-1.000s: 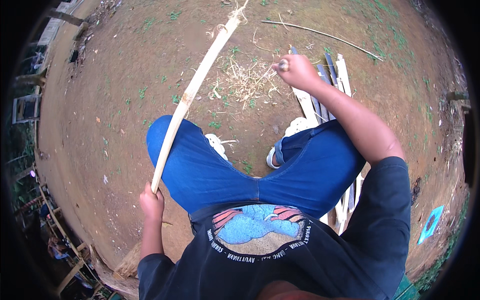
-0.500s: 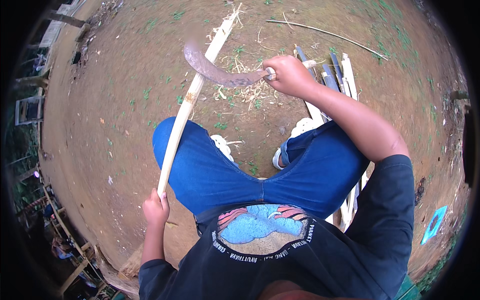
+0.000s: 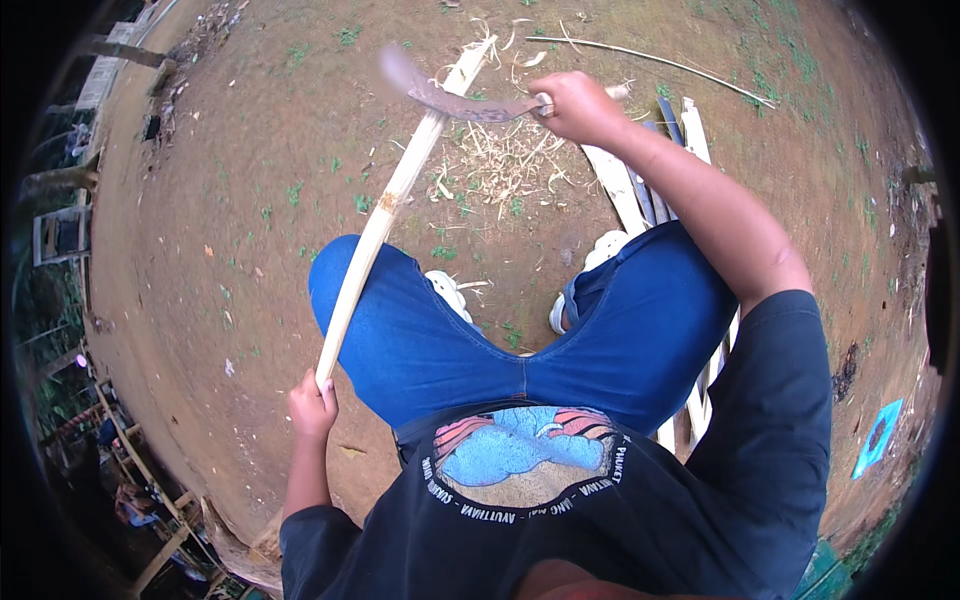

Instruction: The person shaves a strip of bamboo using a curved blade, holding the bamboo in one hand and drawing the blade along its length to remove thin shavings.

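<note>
My left hand (image 3: 312,405) grips the near end of a long pale bamboo strip (image 3: 392,205) that lies across my left thigh and reaches out to the ground ahead. My right hand (image 3: 572,103) is raised in front and holds a curved dark knife (image 3: 447,95) by its handle. The blade points left and crosses just over the far part of the strip. Under the blade lies a heap of pale shavings (image 3: 495,160) on the dirt.
Several split bamboo slats (image 3: 640,190) lie by my right leg. A thin stick (image 3: 650,60) rests on the ground farther out. My feet in white sandals (image 3: 450,295) sit on bare brown soil. A blue scrap (image 3: 878,435) lies at the right; wooden frames stand at the left edge.
My right hand picked up the curved knife and raised it, bringing the blade over the far part of the strip. The left hand kept hold of the strip's near end.
</note>
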A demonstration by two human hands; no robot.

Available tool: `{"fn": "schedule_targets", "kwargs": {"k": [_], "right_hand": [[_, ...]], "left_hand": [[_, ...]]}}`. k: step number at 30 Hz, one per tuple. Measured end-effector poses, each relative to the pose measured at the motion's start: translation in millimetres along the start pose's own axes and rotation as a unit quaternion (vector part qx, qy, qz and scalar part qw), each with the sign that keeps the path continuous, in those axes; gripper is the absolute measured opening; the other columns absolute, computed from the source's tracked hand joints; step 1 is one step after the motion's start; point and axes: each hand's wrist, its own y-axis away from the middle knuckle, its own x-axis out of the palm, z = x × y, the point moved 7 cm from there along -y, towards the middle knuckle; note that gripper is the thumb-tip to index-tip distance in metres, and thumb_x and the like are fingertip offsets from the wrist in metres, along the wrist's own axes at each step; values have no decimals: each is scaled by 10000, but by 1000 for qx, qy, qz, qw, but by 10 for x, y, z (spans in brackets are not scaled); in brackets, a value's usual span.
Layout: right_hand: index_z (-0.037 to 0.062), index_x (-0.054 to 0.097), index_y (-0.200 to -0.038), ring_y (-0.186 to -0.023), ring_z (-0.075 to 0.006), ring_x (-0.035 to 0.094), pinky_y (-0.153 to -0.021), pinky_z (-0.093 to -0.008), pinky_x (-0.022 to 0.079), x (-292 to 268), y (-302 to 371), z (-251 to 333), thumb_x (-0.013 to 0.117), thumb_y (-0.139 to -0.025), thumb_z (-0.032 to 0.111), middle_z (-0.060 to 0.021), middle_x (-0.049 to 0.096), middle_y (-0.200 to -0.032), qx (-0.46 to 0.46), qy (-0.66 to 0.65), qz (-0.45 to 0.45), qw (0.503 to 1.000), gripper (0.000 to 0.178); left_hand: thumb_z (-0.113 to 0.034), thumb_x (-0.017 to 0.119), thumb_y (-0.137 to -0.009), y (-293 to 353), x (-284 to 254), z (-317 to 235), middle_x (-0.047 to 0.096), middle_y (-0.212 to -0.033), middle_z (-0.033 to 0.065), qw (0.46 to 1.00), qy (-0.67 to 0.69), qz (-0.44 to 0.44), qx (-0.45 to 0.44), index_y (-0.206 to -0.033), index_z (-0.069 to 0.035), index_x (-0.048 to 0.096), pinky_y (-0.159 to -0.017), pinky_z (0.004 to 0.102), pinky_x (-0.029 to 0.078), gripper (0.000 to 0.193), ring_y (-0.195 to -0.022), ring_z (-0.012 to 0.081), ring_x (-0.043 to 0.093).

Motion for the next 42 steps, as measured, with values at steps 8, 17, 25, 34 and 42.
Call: {"fn": "schedule_targets", "kwargs": {"k": [8,17,25,34,42], "right_hand": [[87,667,-836,-827,-288,702,-797,-439,573,-156,-121,50,635,-879,166,-119,693,-812,13,32,-6,999,95],[88,714,-951,-719,-223,700,-685,-384,575,-230,-189,-102,634,-948,277,-113,714,-797,113,-34,-3,993,205],[40,677,-910,-794,-368,650,-707,-450,502,-328,14,102,732,-846,239,-175,676,-832,33,-66,-178,981,215],[103,693,-949,-863,-297,695,-756,-432,562,122,62,807,682,-807,142,-119,702,-861,-112,-61,29,991,147],[72,671,-840,-768,-258,690,-719,-407,573,53,-116,534,659,-845,138,-115,687,-797,0,-78,64,995,67]], "left_hand": [[-259,536,-901,9,29,30,528,-638,244,1000,14,-2,14,-764,1,489,-549,515,439,297,-602,472,565],[-270,525,-909,46,88,117,531,-644,249,999,37,9,7,-775,0,493,-543,507,442,303,-614,476,576],[-316,497,-929,91,105,84,535,-644,232,999,51,6,-1,-768,-1,494,-532,506,437,354,-604,469,572],[-315,515,-922,100,129,109,514,-610,234,998,57,-9,9,-766,3,490,-519,508,430,355,-583,470,564],[-294,531,-911,59,38,110,520,-614,234,999,34,0,7,-786,0,508,-532,509,437,320,-593,472,567]]}}
